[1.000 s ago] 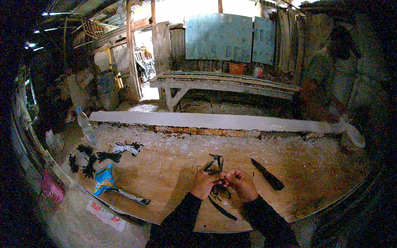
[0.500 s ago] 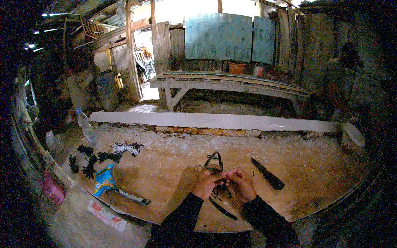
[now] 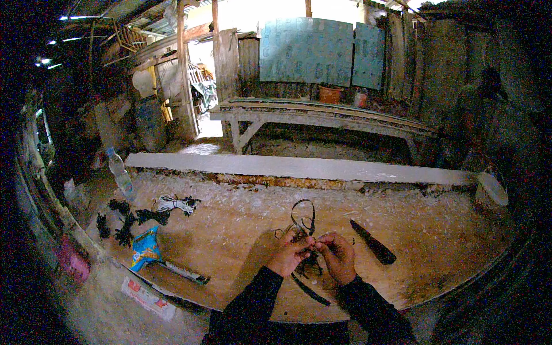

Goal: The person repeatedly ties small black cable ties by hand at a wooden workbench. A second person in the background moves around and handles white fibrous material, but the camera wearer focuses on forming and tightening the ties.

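head view: both hands meet over the middle of the wooden table [image 3: 241,230]. left hand [image 3: 292,257] and right hand [image 3: 338,257] are close together, fingertips pinched on a tangle of black cord [image 3: 303,221] whose loop stands up just above them. a dark strip [image 3: 310,290] lies on the table below the hands. a dark knife [image 3: 374,242] lies near the right hand, apart. far left: black cord bundles [image 3: 123,221], white string [image 3: 172,202], a blue packet [image 3: 145,248], a plastic bottle [image 3: 119,172].

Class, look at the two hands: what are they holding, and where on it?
Both the left hand and right hand pinch a looped black cord at its lower end.
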`<action>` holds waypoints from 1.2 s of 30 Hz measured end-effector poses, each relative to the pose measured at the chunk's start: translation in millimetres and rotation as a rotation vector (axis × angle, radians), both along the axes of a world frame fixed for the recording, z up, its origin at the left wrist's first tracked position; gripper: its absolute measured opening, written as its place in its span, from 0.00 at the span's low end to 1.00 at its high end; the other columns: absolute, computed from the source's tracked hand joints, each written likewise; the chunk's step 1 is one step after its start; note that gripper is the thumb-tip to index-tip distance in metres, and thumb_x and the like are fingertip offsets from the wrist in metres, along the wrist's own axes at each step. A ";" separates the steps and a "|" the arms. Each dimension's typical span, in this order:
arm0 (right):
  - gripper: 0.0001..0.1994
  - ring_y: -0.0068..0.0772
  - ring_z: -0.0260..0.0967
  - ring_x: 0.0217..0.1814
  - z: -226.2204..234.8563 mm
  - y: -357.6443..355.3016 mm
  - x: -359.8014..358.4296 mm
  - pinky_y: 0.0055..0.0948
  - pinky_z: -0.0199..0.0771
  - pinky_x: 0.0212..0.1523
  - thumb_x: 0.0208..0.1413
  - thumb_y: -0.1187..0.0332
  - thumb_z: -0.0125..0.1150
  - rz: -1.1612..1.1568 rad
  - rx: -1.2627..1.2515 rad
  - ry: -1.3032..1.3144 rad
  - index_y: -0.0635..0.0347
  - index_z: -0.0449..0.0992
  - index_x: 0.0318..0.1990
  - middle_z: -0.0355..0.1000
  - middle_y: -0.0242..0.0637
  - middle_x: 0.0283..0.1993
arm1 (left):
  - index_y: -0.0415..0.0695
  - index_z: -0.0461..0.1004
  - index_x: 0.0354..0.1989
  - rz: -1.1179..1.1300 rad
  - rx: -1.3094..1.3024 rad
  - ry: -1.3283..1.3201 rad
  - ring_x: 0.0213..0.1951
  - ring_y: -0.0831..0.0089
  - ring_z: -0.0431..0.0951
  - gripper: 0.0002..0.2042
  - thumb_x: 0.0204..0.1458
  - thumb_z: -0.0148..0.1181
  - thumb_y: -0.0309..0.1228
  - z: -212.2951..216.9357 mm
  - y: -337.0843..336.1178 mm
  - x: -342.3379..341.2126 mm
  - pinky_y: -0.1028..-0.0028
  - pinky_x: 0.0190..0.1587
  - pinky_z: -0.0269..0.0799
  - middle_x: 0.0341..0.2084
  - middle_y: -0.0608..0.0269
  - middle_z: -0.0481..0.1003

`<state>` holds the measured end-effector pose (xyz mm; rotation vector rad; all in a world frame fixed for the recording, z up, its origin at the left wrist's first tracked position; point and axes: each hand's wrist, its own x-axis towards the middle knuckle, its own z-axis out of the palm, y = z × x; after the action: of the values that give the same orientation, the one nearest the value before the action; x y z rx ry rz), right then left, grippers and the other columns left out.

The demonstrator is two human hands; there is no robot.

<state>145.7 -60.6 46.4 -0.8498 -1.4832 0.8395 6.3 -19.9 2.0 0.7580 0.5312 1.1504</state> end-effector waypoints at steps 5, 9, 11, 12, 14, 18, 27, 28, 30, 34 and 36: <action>0.04 0.23 0.66 0.32 0.2 3.1 0.1 0.23 0.68 0.37 0.46 0.77 0.57 0.075 -0.249 0.282 0.59 0.68 0.30 0.66 0.30 0.29 | 0.48 0.66 0.32 0.009 0.016 0.016 0.30 0.78 0.72 0.09 0.44 0.60 0.29 5.2 -4.4 0.7 0.79 0.28 0.66 0.25 0.71 0.72; 0.06 0.24 0.67 0.31 -0.2 2.1 0.4 0.22 0.69 0.34 0.46 0.77 0.56 0.184 -0.369 0.585 0.57 0.67 0.31 0.67 0.31 0.29 | 0.47 0.65 0.33 0.033 0.101 0.170 0.28 0.79 0.73 0.10 0.43 0.60 0.27 16.5 -9.0 3.5 0.80 0.25 0.67 0.25 0.69 0.73; 0.06 0.24 0.67 0.30 -3.3 2.2 2.0 0.21 0.69 0.33 0.46 0.76 0.56 0.295 -0.411 0.732 0.57 0.67 0.32 0.68 0.31 0.29 | 0.46 0.64 0.33 0.127 0.185 0.179 0.26 0.79 0.73 0.11 0.43 0.60 0.26 19.3 -10.7 8.1 0.81 0.23 0.67 0.24 0.67 0.73; 0.05 0.24 0.67 0.30 -5.1 4.5 2.8 0.21 0.69 0.32 0.47 0.76 0.55 0.267 -0.466 0.698 0.57 0.67 0.32 0.68 0.31 0.29 | 0.46 0.64 0.33 0.174 0.227 0.184 0.25 0.78 0.73 0.11 0.43 0.60 0.26 19.5 -10.7 9.8 0.82 0.22 0.66 0.24 0.66 0.74; 0.04 0.24 0.67 0.29 -8.5 10.9 5.5 0.21 0.69 0.31 0.48 0.75 0.55 0.208 -0.572 0.630 0.57 0.67 0.31 0.69 0.31 0.30 | 0.45 0.64 0.33 0.173 0.294 0.176 0.24 0.78 0.73 0.11 0.43 0.60 0.25 18.6 -7.9 11.1 0.82 0.21 0.66 0.23 0.65 0.73; 0.02 0.22 0.66 0.28 -12.0 15.0 10.6 0.19 0.68 0.30 0.49 0.74 0.54 0.307 -0.686 0.626 0.57 0.68 0.31 0.69 0.30 0.30 | 0.43 0.63 0.32 0.193 0.327 0.202 0.24 0.78 0.73 0.11 0.42 0.60 0.24 12.0 -5.7 9.9 0.82 0.20 0.66 0.23 0.64 0.73; 0.03 0.22 0.68 0.32 -11.1 17.2 14.8 0.16 0.71 0.33 0.50 0.75 0.52 0.397 -0.741 0.627 0.61 0.69 0.34 0.70 0.35 0.34 | 0.45 0.63 0.31 0.242 0.326 0.155 0.24 0.77 0.73 0.11 0.41 0.59 0.21 12.5 -6.2 9.3 0.81 0.20 0.67 0.24 0.64 0.73; 0.04 0.22 0.68 0.32 -12.5 19.9 16.2 0.16 0.71 0.34 0.50 0.75 0.52 0.433 -0.743 0.627 0.61 0.69 0.34 0.70 0.35 0.35 | 0.45 0.63 0.30 0.246 0.327 0.133 0.24 0.77 0.73 0.11 0.41 0.59 0.21 12.2 -6.5 9.3 0.81 0.20 0.67 0.24 0.64 0.73; 0.04 0.23 0.68 0.33 -14.6 22.4 19.7 0.17 0.71 0.34 0.50 0.76 0.52 0.467 -0.763 0.628 0.61 0.69 0.34 0.70 0.35 0.36 | 0.44 0.63 0.30 0.255 0.329 0.089 0.24 0.77 0.73 0.11 0.41 0.59 0.20 11.1 -6.9 9.9 0.81 0.19 0.67 0.24 0.63 0.73; 0.05 0.24 0.68 0.33 -9.5 17.8 23.4 0.19 0.72 0.36 0.49 0.76 0.52 0.530 -0.800 0.667 0.61 0.68 0.35 0.70 0.35 0.36 | 0.43 0.65 0.30 0.239 0.271 0.130 0.24 0.76 0.73 0.10 0.41 0.59 0.20 12.1 -8.8 9.6 0.81 0.19 0.66 0.24 0.63 0.72; 0.05 0.26 0.69 0.33 -3.1 14.0 21.4 0.21 0.71 0.37 0.49 0.77 0.53 0.539 -0.760 0.652 0.60 0.69 0.35 0.70 0.35 0.36 | 0.43 0.66 0.30 0.224 0.214 0.176 0.23 0.77 0.72 0.09 0.41 0.59 0.22 15.8 -11.9 8.0 0.81 0.20 0.65 0.24 0.63 0.72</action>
<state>167.1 -46.5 43.3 -0.5951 -0.7846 1.9461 14.4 -31.8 17.8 1.0093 0.6590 1.3703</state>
